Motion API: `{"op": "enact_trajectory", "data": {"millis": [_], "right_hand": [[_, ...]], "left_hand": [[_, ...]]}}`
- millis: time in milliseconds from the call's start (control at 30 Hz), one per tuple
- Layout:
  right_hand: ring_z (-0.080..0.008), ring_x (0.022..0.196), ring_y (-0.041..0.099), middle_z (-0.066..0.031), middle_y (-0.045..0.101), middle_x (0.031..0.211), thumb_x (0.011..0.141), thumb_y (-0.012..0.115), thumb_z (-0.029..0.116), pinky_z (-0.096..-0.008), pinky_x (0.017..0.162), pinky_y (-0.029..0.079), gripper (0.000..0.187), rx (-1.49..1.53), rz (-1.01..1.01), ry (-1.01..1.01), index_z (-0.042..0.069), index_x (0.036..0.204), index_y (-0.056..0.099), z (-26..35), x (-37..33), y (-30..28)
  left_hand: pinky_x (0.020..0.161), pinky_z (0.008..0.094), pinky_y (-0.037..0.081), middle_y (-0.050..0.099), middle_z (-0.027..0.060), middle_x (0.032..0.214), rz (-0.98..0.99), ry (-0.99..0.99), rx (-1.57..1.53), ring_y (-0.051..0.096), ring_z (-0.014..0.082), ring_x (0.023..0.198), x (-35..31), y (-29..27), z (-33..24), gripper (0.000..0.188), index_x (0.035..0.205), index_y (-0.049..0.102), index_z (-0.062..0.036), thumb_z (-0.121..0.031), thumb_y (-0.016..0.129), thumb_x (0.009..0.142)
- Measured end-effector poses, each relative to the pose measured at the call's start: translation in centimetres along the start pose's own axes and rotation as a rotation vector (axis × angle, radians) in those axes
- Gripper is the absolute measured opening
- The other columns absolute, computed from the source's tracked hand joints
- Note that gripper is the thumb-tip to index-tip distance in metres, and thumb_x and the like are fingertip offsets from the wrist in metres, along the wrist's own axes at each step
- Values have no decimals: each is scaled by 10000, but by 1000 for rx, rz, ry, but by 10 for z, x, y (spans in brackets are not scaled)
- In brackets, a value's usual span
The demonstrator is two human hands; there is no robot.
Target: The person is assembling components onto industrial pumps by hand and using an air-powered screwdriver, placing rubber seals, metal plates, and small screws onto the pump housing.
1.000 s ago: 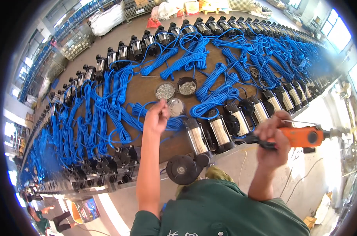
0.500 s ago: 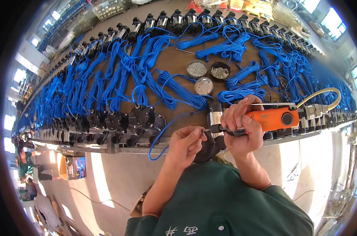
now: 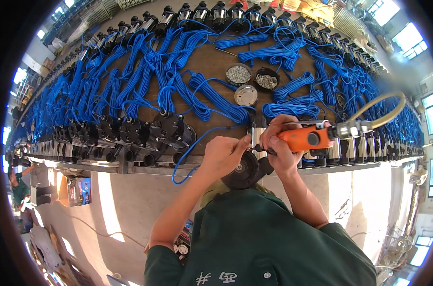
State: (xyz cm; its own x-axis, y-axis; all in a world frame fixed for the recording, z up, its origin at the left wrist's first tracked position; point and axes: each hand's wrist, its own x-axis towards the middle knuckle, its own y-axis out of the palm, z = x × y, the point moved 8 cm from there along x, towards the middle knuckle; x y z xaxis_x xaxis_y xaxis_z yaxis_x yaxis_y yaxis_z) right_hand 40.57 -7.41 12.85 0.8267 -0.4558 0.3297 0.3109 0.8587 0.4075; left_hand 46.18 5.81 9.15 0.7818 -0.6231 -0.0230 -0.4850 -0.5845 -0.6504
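My right hand (image 3: 284,153) is wrapped round an orange air screwdriver (image 3: 306,138), with a clear hose fitting at its right end. Its black nose points left, at a pump (image 3: 241,172) with a silver body and a round black end, lying at the bench's near edge. My left hand (image 3: 222,155) is closed beside the tool's nose, over the pump. Whatever its fingertips pinch is too small or hidden to make out. From the pump's left side a blue cable (image 3: 175,175) loops down past the bench edge.
Bundled blue cables (image 3: 216,97) cover much of the bench (image 3: 204,57). Tins of small metal parts (image 3: 238,74) stand beyond the pump, near a round metal lid (image 3: 246,95). More pumps (image 3: 171,128) line both bench edges. A carton (image 3: 78,190) sits on the floor, left.
Both hands have come closer to the pump, the screwdriver moving left and tilting slightly. My left hand has turned over the pump, its fingertips now hidden. The view has shifted a little.
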Motion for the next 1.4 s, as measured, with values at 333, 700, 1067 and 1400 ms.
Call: {"op": "enact_trajectory", "data": {"millis": [333, 700, 1067, 1400], "right_hand": [[-144, 577, 517, -96, 523, 814, 737, 514, -53, -286, 555, 462, 204, -174, 43, 114, -44, 938, 484, -36, -7, -8], [-143, 739, 586, -82, 584, 1012, 694, 585, -67, -280, 665, 486, 108, -348, 186, 174, 18, 759, 589, -53, -17, 8], [-146, 643, 555, -88, 553, 765, 738, 532, -37, -307, 676, 479, 362, -71, 264, 43, -19, 1078, 410, -9, -19, 33], [-166, 563, 515, -75, 518, 673, 745, 515, 0, -333, 626, 474, 341, 161, 320, 109, -20, 1056, 378, 6, -35, 67]], "left_hand": [[514, 230, 375, 554, 9, 584, -212, -306, -431, 491, 56, 554, -77, 40, 127, 363, 898, 645, 7, -336, 730, 817], [519, 265, 391, 552, 36, 574, -155, -430, -586, 470, 90, 540, -81, 52, 130, 407, 768, 659, 52, -337, 776, 748], [626, 270, 473, 592, 72, 843, -627, -843, -1785, 592, 170, 725, -142, 85, 193, 203, 1053, 576, 17, -129, 565, 913], [625, 255, 470, 629, 77, 910, -376, -537, -1748, 606, 169, 769, -133, 42, 95, 171, 1058, 608, -15, -133, 590, 935]]}}
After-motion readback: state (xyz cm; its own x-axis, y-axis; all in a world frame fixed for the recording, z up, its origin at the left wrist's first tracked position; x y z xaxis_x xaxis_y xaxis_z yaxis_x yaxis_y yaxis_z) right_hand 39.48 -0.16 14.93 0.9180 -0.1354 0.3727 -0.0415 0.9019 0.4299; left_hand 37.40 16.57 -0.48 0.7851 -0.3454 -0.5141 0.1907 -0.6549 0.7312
